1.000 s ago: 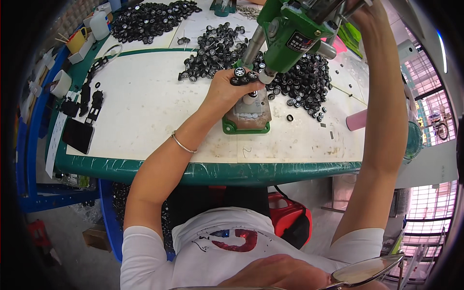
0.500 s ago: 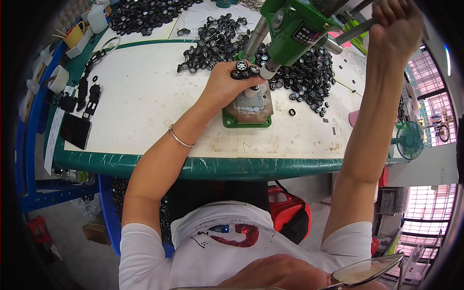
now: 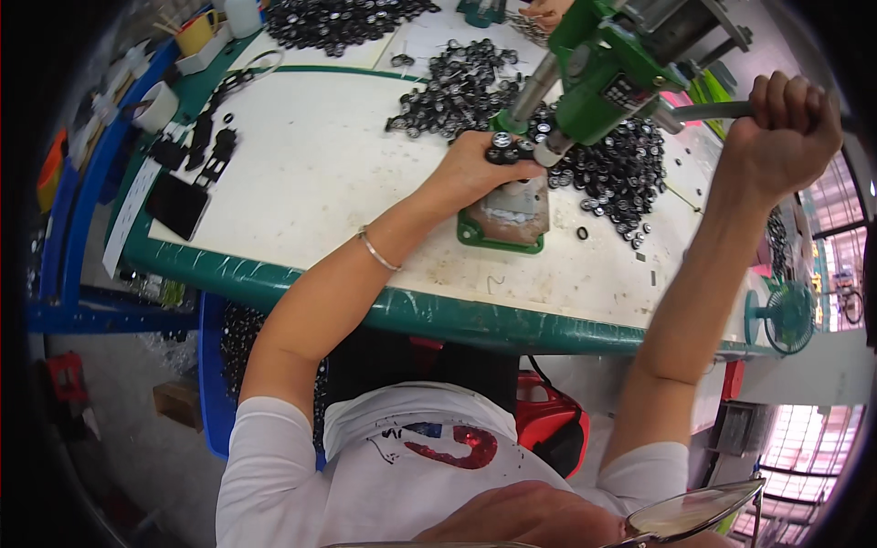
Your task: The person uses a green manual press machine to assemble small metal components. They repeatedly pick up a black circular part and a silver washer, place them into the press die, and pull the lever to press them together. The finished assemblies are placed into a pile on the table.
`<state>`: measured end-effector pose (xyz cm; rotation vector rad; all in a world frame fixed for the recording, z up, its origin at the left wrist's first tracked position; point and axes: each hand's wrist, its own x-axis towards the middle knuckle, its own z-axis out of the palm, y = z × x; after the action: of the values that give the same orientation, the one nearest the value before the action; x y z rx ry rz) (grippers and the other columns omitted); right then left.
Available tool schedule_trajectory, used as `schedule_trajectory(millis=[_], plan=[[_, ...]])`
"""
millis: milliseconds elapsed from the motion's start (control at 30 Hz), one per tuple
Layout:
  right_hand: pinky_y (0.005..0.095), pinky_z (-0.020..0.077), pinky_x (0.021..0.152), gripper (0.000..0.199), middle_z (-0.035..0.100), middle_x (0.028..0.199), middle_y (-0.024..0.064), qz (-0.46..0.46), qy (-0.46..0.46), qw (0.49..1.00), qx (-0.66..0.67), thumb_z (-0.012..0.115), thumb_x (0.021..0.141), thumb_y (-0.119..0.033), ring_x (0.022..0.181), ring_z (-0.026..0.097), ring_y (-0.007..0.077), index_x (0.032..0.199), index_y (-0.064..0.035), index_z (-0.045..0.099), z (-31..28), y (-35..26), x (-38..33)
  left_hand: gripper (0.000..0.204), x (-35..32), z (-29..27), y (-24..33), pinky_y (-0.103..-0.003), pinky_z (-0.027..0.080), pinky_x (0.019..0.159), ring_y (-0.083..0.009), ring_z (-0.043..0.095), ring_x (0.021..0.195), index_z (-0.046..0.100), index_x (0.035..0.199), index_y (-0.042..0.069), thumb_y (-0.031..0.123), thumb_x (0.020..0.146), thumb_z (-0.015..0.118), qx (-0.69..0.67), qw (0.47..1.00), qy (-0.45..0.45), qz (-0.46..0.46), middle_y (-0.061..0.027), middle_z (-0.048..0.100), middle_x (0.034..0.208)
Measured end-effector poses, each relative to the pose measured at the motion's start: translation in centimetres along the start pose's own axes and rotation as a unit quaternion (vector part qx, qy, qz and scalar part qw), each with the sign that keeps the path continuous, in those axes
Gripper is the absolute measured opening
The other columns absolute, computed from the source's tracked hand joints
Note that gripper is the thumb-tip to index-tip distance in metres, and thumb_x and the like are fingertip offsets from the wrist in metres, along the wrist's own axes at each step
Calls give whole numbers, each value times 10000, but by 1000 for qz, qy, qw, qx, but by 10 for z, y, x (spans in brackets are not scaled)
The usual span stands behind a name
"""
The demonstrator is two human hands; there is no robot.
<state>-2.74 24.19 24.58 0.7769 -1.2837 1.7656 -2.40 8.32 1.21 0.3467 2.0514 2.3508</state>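
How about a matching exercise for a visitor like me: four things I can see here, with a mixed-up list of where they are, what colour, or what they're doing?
Column one
1. Left hand
2. Right hand
3. Round caged fan
4. Dark rectangular device

Column two
A. Closed around the lever of the press
B. Lying near the table's near left corner
C. Holding small black wheels
D. Green

Pairs: 1-C, 2-A, 3-D, 4-B
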Motion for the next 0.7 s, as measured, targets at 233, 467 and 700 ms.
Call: schedule_trajectory(millis=[233, 467, 700], plan=[[198, 242, 378, 237, 360, 571, -69, 234, 1, 972, 2, 575, 917, -270, 428, 319, 50, 755, -107, 516, -33, 100, 65, 218, 1, -1, 11, -229, 485, 679, -107, 625, 729, 683, 936, 37, 159, 773, 761, -148, 987, -1, -55, -44, 686, 844], [219, 371, 440, 196, 517, 641, -27, 286, -48, 957, 4, 536, 954, -284, 500, 475, 83, 871, -113, 586, -38, 89, 33, 222, -7, -70, -3, -248, 457, 574, -112, 606, 631, 715, 935, 83, 258, 799, 733, 117, 982, 125, -79, -19, 663, 730], [299, 500, 616, 266, 670, 907, 48, 367, -222, 818, -383, 575, 926, -288, 706, 604, 125, 1049, -66, 654, -113, 104, -70, 232, -13, -132, -5, -244, 428, 521, -89, 548, 539, 734, 947, 62, 215, 772, 730, 385, 884, 262, -54, -22, 629, 620]])
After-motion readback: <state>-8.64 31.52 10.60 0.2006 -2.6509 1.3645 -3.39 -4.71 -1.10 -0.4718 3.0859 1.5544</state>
